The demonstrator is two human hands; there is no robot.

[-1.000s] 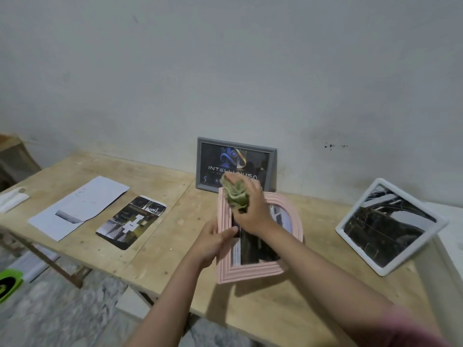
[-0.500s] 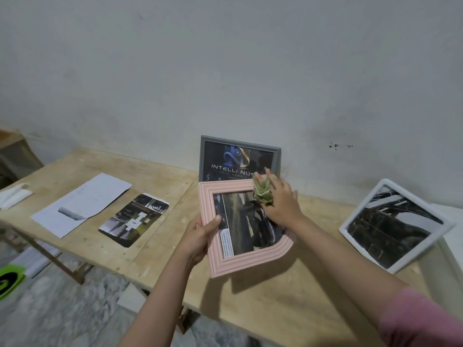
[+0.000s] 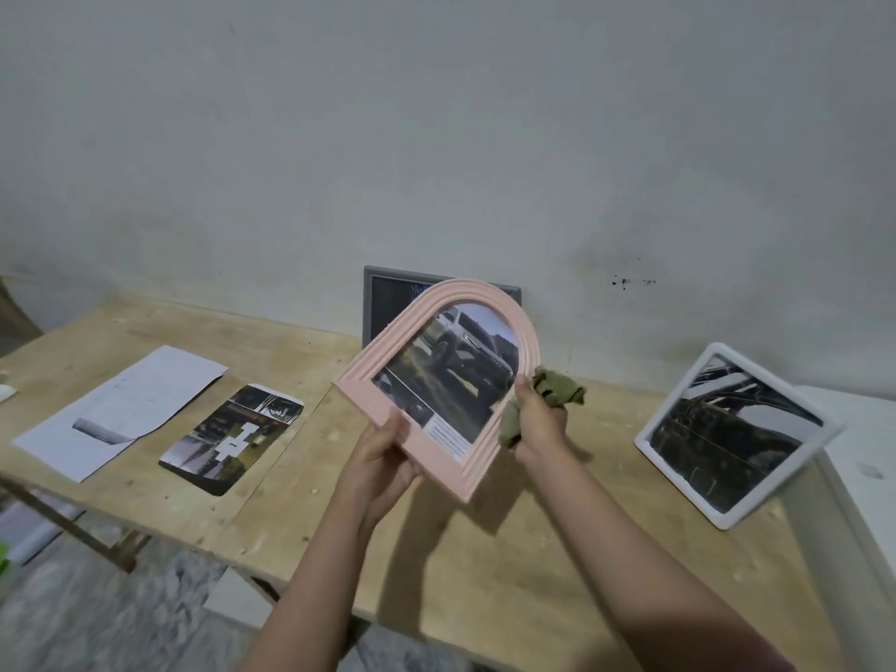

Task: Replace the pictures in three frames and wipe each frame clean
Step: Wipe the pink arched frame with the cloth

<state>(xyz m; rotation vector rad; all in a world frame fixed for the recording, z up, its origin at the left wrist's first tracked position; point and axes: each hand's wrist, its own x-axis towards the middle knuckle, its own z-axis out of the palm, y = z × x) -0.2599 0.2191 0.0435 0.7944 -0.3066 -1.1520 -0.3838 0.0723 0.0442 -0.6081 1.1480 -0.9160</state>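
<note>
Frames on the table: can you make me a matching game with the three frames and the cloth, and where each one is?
Things:
1. pink arched frame
2. grey frame
3. white frame
4. green cloth

Places:
A. leaning at the right end of the table
B. bunched in the right hand
C. held up off the table, left hand gripping its lower edge
D. standing against the wall, partly hidden behind another frame

Pairs: 1-C, 2-D, 3-A, 4-B
</note>
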